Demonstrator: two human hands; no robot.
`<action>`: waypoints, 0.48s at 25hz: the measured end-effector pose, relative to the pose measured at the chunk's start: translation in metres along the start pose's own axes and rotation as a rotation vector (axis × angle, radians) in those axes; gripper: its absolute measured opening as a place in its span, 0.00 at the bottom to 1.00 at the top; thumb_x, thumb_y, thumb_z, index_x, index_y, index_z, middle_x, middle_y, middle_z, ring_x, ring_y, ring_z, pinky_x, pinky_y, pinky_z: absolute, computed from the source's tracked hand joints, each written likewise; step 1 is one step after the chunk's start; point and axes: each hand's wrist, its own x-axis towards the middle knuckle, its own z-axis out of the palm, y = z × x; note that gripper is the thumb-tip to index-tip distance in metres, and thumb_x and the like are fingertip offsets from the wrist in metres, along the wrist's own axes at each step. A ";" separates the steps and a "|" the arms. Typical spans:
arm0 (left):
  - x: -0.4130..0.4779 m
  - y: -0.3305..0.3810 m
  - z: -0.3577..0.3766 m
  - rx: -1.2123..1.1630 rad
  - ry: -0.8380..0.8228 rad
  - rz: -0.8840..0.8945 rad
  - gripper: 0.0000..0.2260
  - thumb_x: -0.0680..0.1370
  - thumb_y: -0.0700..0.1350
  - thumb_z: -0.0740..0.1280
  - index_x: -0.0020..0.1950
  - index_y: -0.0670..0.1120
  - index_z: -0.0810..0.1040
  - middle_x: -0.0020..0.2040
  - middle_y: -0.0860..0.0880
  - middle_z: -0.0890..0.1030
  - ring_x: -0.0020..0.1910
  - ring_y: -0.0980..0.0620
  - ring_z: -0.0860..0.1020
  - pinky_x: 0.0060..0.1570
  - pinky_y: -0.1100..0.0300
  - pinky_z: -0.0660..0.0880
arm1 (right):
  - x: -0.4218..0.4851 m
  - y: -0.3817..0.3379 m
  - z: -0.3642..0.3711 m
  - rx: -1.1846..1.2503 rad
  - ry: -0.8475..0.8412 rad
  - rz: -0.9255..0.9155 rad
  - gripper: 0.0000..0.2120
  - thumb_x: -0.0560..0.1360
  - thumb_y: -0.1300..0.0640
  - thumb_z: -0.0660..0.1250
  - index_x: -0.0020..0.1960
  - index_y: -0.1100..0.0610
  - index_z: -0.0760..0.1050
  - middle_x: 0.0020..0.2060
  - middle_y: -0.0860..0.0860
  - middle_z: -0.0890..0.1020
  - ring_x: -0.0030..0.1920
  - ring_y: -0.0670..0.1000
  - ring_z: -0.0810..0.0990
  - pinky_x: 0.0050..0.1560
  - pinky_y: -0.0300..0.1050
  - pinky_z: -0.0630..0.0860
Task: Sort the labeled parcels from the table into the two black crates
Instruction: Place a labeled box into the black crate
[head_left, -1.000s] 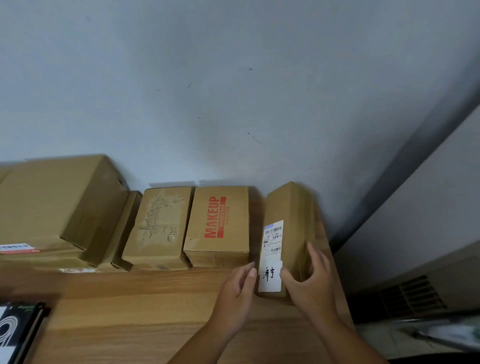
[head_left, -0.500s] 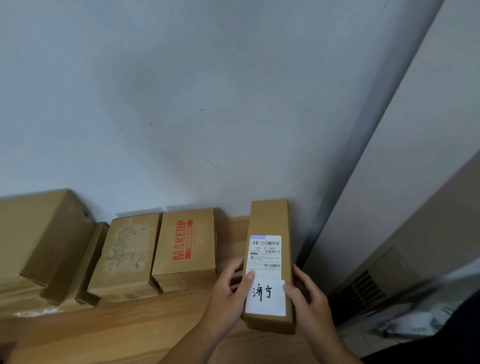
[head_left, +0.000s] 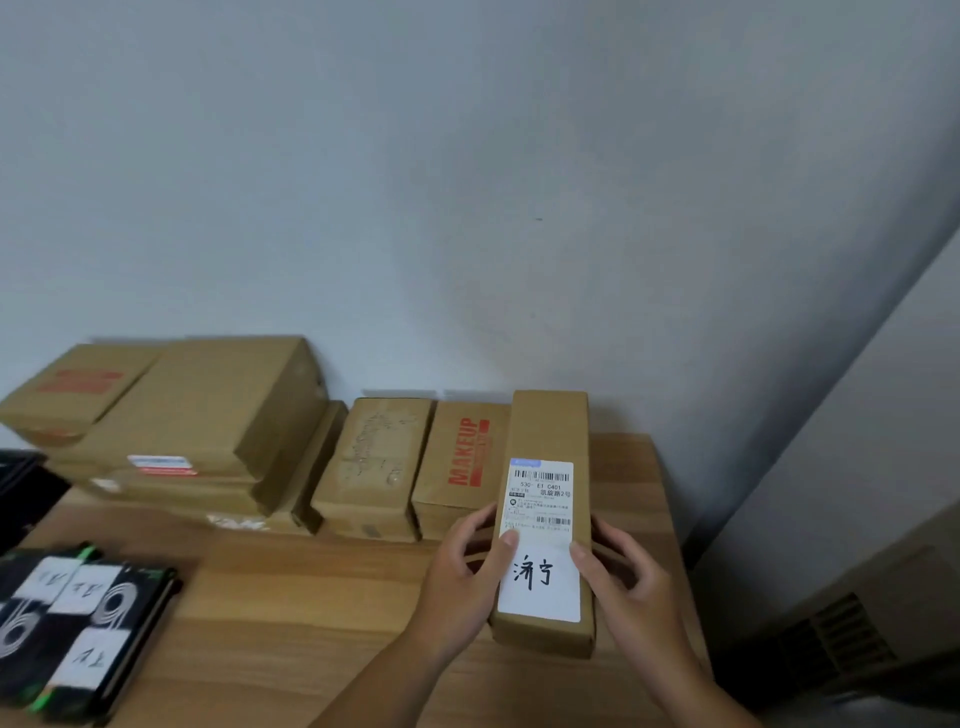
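Observation:
A long narrow cardboard parcel with a white shipping label and a handwritten slip is held above the wooden table, label side up. My left hand grips its left side with the thumb on the label. My right hand grips its right side, thumb on the label edge. Behind it, along the wall, stand a box printed MAKEUP, a scuffed brown box and a stack of larger boxes. No black crate is clearly in view.
Black flat packets with white handwritten labels lie at the table's front left. A dark object sits at the far left edge. The table ends at the right by a grey wall corner, with a vented unit below.
Both hands took hold of the narrow parcel, pulled it away from the wall and turned its label up. The view swung left, bringing the black packets into sight.

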 end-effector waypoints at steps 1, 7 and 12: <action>-0.005 -0.001 -0.012 -0.005 0.028 -0.006 0.18 0.78 0.58 0.71 0.67 0.62 0.77 0.61 0.56 0.83 0.59 0.58 0.82 0.57 0.52 0.82 | -0.003 -0.002 0.011 -0.003 -0.020 -0.008 0.19 0.72 0.53 0.78 0.61 0.44 0.80 0.53 0.39 0.87 0.56 0.41 0.84 0.54 0.43 0.82; -0.044 -0.011 -0.106 -0.073 0.154 -0.008 0.14 0.79 0.55 0.72 0.64 0.65 0.79 0.58 0.59 0.85 0.57 0.57 0.84 0.55 0.52 0.83 | -0.029 -0.011 0.101 -0.027 -0.177 -0.057 0.23 0.70 0.54 0.80 0.62 0.42 0.78 0.52 0.38 0.86 0.54 0.38 0.84 0.49 0.34 0.81; -0.088 -0.027 -0.213 -0.098 0.273 -0.022 0.15 0.79 0.54 0.72 0.65 0.63 0.79 0.61 0.56 0.83 0.58 0.57 0.83 0.55 0.51 0.83 | -0.073 -0.009 0.207 -0.040 -0.277 -0.054 0.26 0.71 0.56 0.80 0.65 0.45 0.77 0.55 0.41 0.85 0.53 0.36 0.84 0.47 0.34 0.81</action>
